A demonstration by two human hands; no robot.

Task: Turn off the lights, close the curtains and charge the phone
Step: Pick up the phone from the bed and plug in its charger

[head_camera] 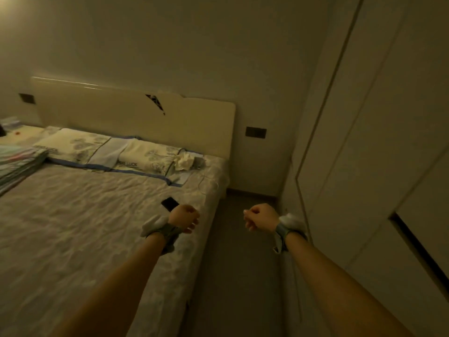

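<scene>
**Both hands loosely curled and empty beside the bed, phone lying on the sheet**

The room is dim, lit with a yellowish glow from the 11 o'clock corner. Two bare forearms reach forward from 6 o'clock, each with a grey strap and a white pad around the wrist. The left hand [184,218] hangs over the near edge of the bed [73,227], its fingers curled in toward the palm in a loose fist, gripping nothing. The right hand [261,217] is out over the floor [243,276] in the aisle between the bed and the wardrobe [376,142], also curled loosely with nothing in it. The two hands are well apart.

The phone [170,203] is a dark slab lying flat on the pale patterned sheet, just at 11 o'clock of the left hand and partly hidden behind it. A thin white cable [206,183] lies on the sheet at 12 o'clock of the phone, near the bed's right edge. Two pillows [80,147] sit against the headboard [136,110], with a crumpled pale cloth [183,160] at the right one's end. A dark switch panel [255,131] is on the wall at 3 o'clock of the headboard; another [27,98] is at 9 o'clock of it. Folded striped bedding [17,164] rests at the bed's 9 o'clock side.
</scene>
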